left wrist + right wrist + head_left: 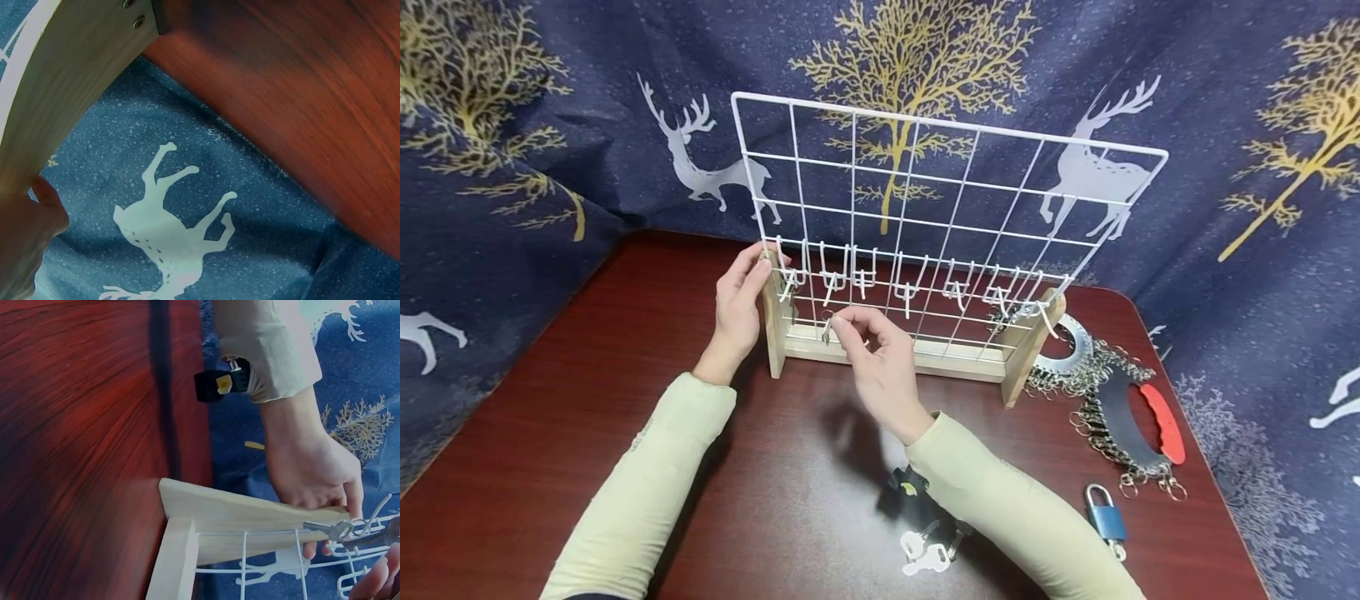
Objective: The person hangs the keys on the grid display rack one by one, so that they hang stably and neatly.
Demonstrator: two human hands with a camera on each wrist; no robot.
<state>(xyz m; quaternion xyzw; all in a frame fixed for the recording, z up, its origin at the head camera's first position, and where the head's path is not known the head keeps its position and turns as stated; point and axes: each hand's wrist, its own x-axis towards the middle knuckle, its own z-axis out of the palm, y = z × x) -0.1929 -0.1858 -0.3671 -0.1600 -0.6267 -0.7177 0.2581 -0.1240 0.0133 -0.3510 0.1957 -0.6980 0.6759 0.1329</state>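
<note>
A white wire grid rack [951, 200] stands in a wooden base, with several white hooks [906, 290] along its lower part. My left hand [741, 304] grips the wooden upright [772, 321] at the rack's left end, thumb in front; the left wrist view shows this upright [69, 87] from outside. In front of the grid, my right hand [880, 367] pinches small metal keys [826, 332] just below the leftmost hooks. In the right wrist view, a silver key [337, 531] on a ring hangs beside a darker key [375, 537], close to a hook.
Right of the rack lie a grey ring-shaped piece [1078, 343] with many small metal rings and a dark curved piece [1123, 417] with a red handle [1163, 423]. A blue padlock [1107, 521] lies nearer the front. Loose keys [928, 557] rest below my right forearm.
</note>
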